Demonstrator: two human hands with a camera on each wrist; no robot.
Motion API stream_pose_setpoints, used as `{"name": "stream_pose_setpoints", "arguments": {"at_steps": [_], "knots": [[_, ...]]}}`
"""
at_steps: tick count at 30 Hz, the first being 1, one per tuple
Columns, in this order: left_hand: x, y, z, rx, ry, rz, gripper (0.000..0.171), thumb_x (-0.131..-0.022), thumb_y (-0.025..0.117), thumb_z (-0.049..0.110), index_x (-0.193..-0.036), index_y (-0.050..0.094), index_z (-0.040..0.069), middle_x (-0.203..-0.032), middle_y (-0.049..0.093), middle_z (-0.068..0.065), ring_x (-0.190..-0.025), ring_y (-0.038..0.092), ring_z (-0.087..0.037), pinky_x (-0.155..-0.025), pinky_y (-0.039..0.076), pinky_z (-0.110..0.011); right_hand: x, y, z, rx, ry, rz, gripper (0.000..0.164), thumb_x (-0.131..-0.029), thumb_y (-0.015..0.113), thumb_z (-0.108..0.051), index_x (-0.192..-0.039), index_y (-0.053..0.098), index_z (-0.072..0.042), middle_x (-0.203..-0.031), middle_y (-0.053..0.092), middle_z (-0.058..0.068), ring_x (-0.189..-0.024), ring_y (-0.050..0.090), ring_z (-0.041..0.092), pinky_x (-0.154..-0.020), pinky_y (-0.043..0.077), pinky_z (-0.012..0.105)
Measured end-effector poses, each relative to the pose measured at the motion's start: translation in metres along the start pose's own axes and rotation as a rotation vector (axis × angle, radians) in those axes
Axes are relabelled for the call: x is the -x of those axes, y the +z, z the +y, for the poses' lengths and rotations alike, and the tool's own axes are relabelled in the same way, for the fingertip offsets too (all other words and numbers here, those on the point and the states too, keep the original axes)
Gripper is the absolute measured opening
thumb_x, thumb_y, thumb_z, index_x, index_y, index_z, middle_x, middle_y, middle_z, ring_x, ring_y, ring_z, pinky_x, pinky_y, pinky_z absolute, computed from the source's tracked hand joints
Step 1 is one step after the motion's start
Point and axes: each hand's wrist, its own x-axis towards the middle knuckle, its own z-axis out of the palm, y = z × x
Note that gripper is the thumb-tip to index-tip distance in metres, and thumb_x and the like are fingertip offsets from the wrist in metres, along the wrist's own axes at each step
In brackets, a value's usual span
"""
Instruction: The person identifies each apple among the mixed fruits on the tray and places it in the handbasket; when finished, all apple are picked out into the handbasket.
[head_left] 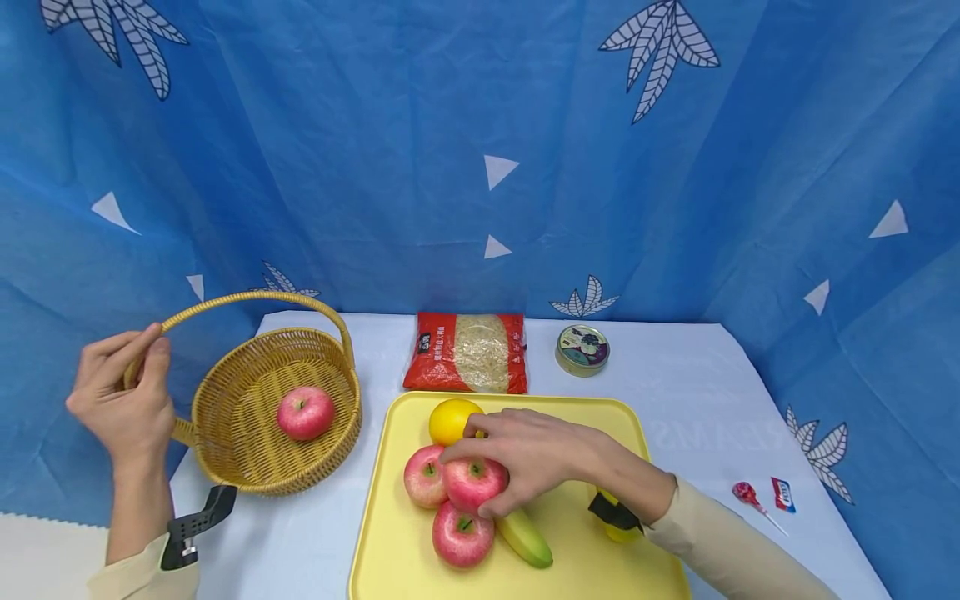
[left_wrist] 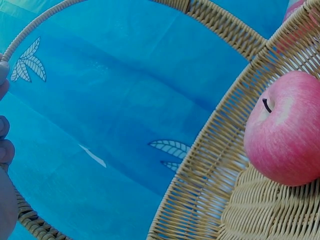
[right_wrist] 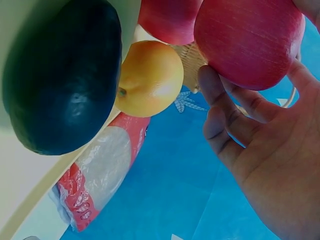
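My left hand (head_left: 123,400) grips the arched handle (head_left: 251,297) of a wicker basket (head_left: 221,408). One red apple (head_left: 306,413) lies inside; the left wrist view shows that apple (left_wrist: 287,127) close up. Over a yellow tray (head_left: 592,571), my right hand (head_left: 528,454) curls its fingers and thumb round another apple (head_left: 474,485). Two more apples, one on the left (head_left: 424,477) and one in front (head_left: 462,535), are beside it. An orange (head_left: 452,419) and a banana (head_left: 527,540) are close by. In the right wrist view a dark green fruit (right_wrist: 62,77) appears; my arm hides it from above.
Behind the tray lie a red bag of noodle-like food (head_left: 467,354) and a round tin (head_left: 582,348). A lollipop (head_left: 750,497) and a small red packet (head_left: 783,494) lie at the right. A yellow thing (head_left: 622,534) shows partly under my right wrist. Blue cloth hangs behind.
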Motion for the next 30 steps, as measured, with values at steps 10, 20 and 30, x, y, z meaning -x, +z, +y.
{"name": "stream_pose_setpoints", "arguments": {"at_steps": [10,20,30], "knots": [[0.001,-0.001,0.001,0.005,-0.004,-0.003,0.014,-0.088,0.075,0.002,-0.099,0.077,-0.006,-0.095,0.069,0.007,-0.087,0.059,-0.003,-0.07,0.045,-0.009,-0.012,-0.002,-0.002,-0.005,-0.015,0.011,0.07,-0.084,0.067,-0.067,-0.147,0.044,-0.048,-0.114,0.051,-0.011,-0.092,0.05,0.003,-0.076,0.045,0.019],[0.002,0.0,0.002,0.018,-0.006,-0.012,0.014,-0.088,0.075,0.001,-0.1,0.077,-0.007,-0.095,0.07,0.006,-0.087,0.06,-0.003,-0.071,0.046,-0.009,-0.022,-0.004,-0.004,-0.008,-0.009,-0.01,0.067,-0.084,0.065,-0.068,-0.145,0.046,-0.048,-0.116,0.05,-0.012,-0.093,0.05,0.003,-0.08,0.045,0.021],[0.001,-0.001,0.002,0.005,-0.008,-0.011,0.015,-0.088,0.075,0.002,-0.1,0.077,-0.006,-0.096,0.07,0.007,-0.089,0.06,-0.004,-0.072,0.046,-0.01,-0.032,-0.007,-0.002,0.025,-0.037,0.009,0.066,-0.085,0.063,-0.068,-0.144,0.046,-0.046,-0.118,0.051,-0.012,-0.093,0.05,0.001,-0.083,0.046,0.022]]}}
